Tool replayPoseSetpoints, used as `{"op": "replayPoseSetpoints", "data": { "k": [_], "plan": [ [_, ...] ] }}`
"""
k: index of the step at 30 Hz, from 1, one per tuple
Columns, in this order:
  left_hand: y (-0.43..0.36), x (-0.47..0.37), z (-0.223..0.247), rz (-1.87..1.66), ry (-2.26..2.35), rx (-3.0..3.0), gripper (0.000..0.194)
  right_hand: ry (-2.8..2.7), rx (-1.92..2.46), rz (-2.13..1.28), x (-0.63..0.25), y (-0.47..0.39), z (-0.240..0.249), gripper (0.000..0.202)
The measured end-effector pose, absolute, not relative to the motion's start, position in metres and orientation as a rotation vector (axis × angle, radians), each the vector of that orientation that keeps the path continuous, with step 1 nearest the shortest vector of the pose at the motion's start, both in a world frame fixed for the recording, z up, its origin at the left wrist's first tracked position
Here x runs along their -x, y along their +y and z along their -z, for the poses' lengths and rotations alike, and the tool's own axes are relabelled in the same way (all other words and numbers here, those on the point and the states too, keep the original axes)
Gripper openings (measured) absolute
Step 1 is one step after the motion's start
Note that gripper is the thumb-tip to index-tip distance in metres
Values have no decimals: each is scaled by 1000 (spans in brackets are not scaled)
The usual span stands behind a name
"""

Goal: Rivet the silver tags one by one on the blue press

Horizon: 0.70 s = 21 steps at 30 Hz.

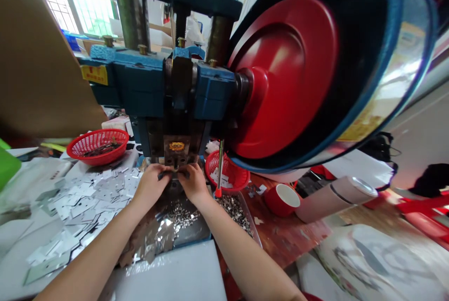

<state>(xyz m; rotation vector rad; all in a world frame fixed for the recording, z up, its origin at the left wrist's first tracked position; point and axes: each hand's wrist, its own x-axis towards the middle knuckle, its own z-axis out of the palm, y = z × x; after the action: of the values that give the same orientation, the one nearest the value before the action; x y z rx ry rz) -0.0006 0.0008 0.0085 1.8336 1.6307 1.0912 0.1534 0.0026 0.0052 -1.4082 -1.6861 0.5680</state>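
Both hands meet at the tool of a blue punch press. My left hand is closed in a pinch at the left of the die. From the right, my right hand pinches in the same way, its fingertips close to the left ones. Whatever lies between the fingers is too small and hidden to name. Dark patches show at the fingertips of both hands. Just below them, many small shiny metal bits are scattered on the press bed.
Flat metal plates lie heaped at the left, beside a red basket of dark parts. Right of the press stand another red basket, a bin of metal bits, a red cup and a pink flask. A large red flywheel overhangs them.
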Motion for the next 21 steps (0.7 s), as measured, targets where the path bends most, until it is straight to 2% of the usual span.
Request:
{"op": "replayPoseSetpoints", "data": {
  "k": [4, 12, 18, 21],
  "plan": [
    [7, -2, -1, -1001, 1570, -1771, 32, -1686, 1363, -699, -157, 9, -1, 27],
    [10, 1, -2, -932, 1509, -1790, 35, -1690, 1355, -731, -152, 10, 2, 24],
    [-11, 26, -16, -990, 1634, -1815, 36, -1582, 1291, -638, -167, -14, -2, 21],
    [-39, 43, -22, -797, 1661, -1867, 30, -1645, 1262, -725, -179, -39, -5, 17]
  ]
}}
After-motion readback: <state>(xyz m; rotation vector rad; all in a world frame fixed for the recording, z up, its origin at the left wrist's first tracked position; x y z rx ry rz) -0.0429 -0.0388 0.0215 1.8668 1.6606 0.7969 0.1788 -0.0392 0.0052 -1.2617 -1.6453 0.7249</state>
